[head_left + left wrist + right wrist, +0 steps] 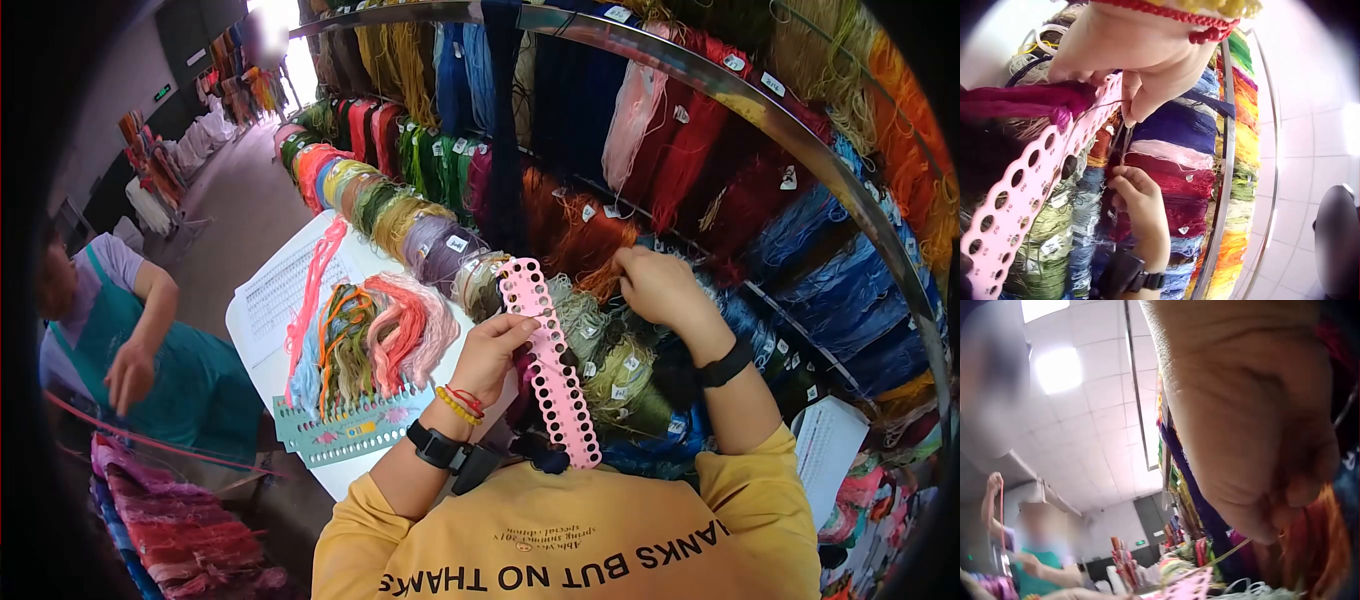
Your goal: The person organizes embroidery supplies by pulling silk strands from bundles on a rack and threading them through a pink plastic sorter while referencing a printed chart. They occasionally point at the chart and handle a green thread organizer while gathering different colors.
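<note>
My left hand point(482, 358) grips a long pink thread-holder card point(548, 350), punched with numbered holes along both edges, between thumb and fingers. In the left wrist view a magenta thread bundle point(1022, 101) lies across the card beside those fingers. My right hand point(662, 290) is raised to the right of the card, in front of orange-brown skeins point(570, 225), fingertips pinched together. From its fingertips a thin olive-brown thread point(1225, 554) runs taut toward the card in the right wrist view. Skeins of green and grey thread point(625, 375) lie just behind the card.
Green holder cards point(350, 440) bearing colored skeins point(405, 330) lie on white sheets point(265, 310) at left. Racks of labelled skeins point(690, 130) curve around under a metal rail point(780, 110). Another person in a teal apron point(150, 350) stands at left, near pink-red skeins point(180, 520).
</note>
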A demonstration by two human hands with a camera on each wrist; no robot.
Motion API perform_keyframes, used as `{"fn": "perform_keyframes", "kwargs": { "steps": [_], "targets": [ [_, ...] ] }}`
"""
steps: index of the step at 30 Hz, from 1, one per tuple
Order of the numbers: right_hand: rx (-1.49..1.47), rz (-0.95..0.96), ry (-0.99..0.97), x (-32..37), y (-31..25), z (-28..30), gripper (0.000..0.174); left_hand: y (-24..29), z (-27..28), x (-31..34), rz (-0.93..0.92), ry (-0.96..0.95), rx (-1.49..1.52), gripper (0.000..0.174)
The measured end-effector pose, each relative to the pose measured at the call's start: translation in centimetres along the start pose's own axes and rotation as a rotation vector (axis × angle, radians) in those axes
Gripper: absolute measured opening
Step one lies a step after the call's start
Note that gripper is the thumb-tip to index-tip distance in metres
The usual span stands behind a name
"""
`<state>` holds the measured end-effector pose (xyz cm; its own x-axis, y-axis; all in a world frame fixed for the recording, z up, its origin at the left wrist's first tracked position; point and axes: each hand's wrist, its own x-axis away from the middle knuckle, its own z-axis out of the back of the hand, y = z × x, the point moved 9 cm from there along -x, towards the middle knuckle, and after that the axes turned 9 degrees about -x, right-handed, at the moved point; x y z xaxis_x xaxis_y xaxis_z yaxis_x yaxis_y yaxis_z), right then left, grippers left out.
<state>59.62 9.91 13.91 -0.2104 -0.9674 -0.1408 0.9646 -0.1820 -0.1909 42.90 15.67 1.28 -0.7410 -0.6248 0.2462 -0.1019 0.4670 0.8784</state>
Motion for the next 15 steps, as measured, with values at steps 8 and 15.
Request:
{"fn": "perform_keyframes", "kwargs": {
  "steps": [8, 15],
  "targets": [
    [-1.147, 0.069, -0.364, 1.0, -9.7, -6.2, 0.067, 1.2, -1.2, 0.9, 0.085, -0.051, 0.154, 0.022],
    [-1.084, -0.037, -0.172, 0.4, -7.3, -7.3, 0.031, 0.9, -0.3, 0.5, -0.018, -0.064, 0.085, 0.018]
  ]
}}
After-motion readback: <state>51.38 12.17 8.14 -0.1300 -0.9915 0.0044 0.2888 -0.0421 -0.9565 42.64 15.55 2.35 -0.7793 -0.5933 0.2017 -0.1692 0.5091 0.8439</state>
